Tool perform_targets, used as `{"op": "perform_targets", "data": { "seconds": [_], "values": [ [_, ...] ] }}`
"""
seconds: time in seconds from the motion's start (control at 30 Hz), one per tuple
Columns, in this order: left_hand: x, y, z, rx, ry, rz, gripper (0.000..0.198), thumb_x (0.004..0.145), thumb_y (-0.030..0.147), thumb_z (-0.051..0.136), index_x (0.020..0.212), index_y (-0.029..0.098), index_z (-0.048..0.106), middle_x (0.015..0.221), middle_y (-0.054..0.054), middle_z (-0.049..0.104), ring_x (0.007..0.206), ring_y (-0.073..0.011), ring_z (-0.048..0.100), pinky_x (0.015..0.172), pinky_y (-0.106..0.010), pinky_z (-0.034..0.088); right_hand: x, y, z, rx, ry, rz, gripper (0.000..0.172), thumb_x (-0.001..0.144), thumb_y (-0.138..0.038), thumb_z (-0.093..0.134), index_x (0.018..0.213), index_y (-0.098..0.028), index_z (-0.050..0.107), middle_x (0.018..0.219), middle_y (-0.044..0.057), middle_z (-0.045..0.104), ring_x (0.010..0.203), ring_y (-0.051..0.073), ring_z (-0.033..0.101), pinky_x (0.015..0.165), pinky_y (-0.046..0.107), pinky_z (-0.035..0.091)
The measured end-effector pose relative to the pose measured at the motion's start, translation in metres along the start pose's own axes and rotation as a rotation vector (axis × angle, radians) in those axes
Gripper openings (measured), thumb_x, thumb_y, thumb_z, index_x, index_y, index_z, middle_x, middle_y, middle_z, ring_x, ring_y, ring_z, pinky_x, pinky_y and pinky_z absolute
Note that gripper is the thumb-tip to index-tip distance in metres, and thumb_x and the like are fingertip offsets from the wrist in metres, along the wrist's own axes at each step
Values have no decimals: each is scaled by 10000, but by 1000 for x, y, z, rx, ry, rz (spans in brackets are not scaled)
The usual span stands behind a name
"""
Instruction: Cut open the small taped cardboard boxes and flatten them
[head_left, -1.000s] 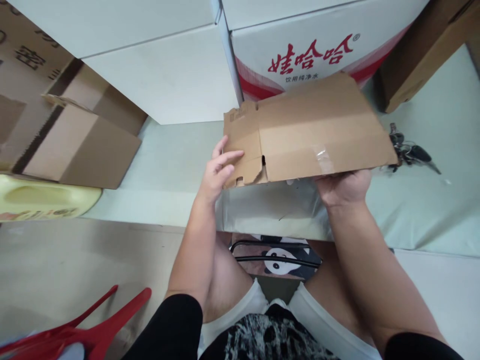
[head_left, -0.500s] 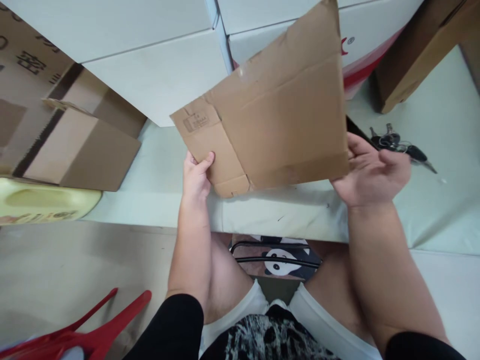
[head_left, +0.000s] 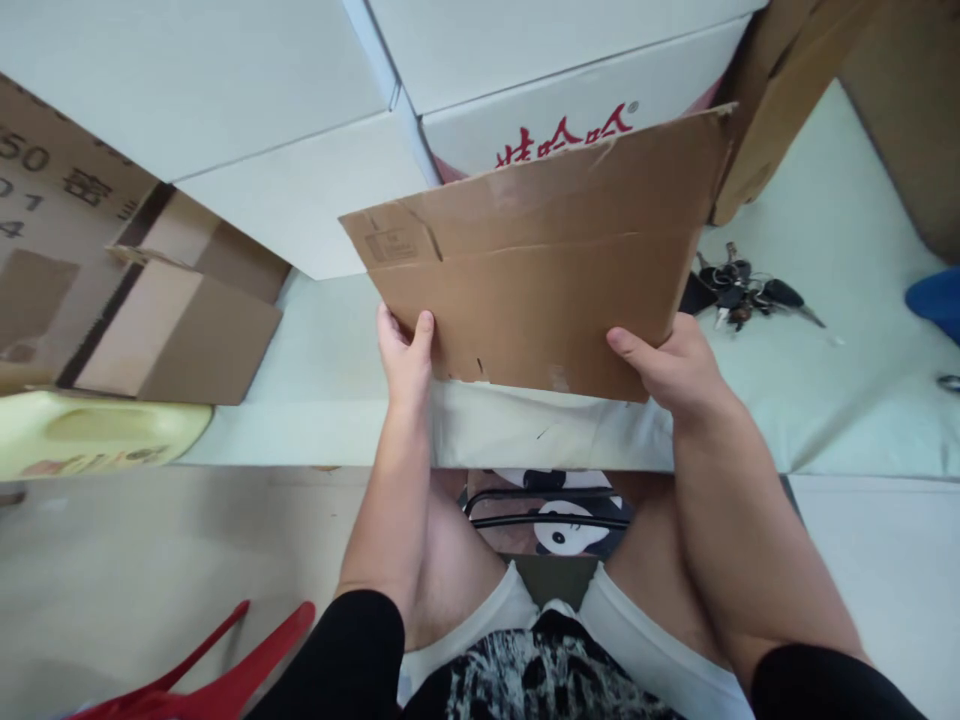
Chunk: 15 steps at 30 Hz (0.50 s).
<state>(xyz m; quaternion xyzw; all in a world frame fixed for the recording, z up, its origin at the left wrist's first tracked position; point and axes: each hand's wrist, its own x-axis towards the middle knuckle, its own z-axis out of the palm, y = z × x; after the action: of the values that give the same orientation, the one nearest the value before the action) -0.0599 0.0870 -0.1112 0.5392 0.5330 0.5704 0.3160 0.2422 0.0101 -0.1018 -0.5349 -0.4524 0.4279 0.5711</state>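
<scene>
A flattened brown cardboard box is held up in front of me, tilted over the table's front edge. My left hand grips its lower left side, thumb on the near face and fingers behind. At the lower right corner my right hand pinches it the same way, thumb in front. A crease runs across the cardboard, and a small printed mark shows at its upper left. Whatever lies directly behind the sheet is hidden.
White boxes are stacked at the back. Brown cartons and a pale yellow jug stand at left. A bunch of keys lies on the pale green table, right of the cardboard. A red chair is at lower left.
The cardboard has turned level and its top edge has come down. My right hand has gone from an open palm at the edge to a thumb-in-front grip. The left hand keeps its hold.
</scene>
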Motion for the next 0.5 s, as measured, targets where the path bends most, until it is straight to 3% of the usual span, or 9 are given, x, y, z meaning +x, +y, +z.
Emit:
{"op": "perform_targets", "data": {
  "seconds": [0.07, 0.13, 0.27, 0.43, 0.5],
  "values": [
    [-7, 6, 10, 154, 33, -5, 988, 737, 765, 777, 1524, 282, 423, 1741, -138, 304, 1640, -320, 270, 1347, -462, 261, -1, -7, 3, 23, 14, -102, 524, 713, -683, 830, 865, -186, 771, 905, 75, 789, 845, 244, 737, 760, 414, 629],
    [-17, 17, 25, 236, -43, 15, 1012, 775, 745, 757, 1595, 325, 338, 1781, -111, 204, 1671, -334, 161, 1360, -525, 186, -1, -13, 5, 40, 102, -260, 458, 791, -650, 787, 839, -196, 758, 862, 62, 768, 827, 224, 723, 734, 375, 619],
    [-34, 49, 71, 116, -373, 150, 833, 884, 729, 661, 1589, 436, 326, 1802, -52, 129, 1664, -349, 186, 1263, -554, 387, 0, -27, 0, 19, 447, -547, 379, 882, -591, 734, 940, -217, 749, 926, 71, 744, 928, 242, 732, 877, 418, 620],
    [-51, 101, 146, 22, -646, 332, 687, 967, 620, 627, 1566, 373, 399, 1718, -117, 337, 1602, -339, 347, 1201, -491, 470, 3, -45, -27, -39, 931, -689, 454, 972, -590, 613, 1246, -241, 708, 1233, 116, 681, 1328, 329, 619, 1151, 562, 495],
    [-62, 121, 177, 6, -744, 445, 726, 955, 589, 657, 1571, 312, 392, 1686, -155, 381, 1586, -342, 373, 1215, -496, 462, 9, -48, -41, -106, 931, -646, 515, 998, -618, 534, 1321, -243, 676, 1328, 132, 639, 1413, 353, 552, 1134, 583, 512]
  ]
}}
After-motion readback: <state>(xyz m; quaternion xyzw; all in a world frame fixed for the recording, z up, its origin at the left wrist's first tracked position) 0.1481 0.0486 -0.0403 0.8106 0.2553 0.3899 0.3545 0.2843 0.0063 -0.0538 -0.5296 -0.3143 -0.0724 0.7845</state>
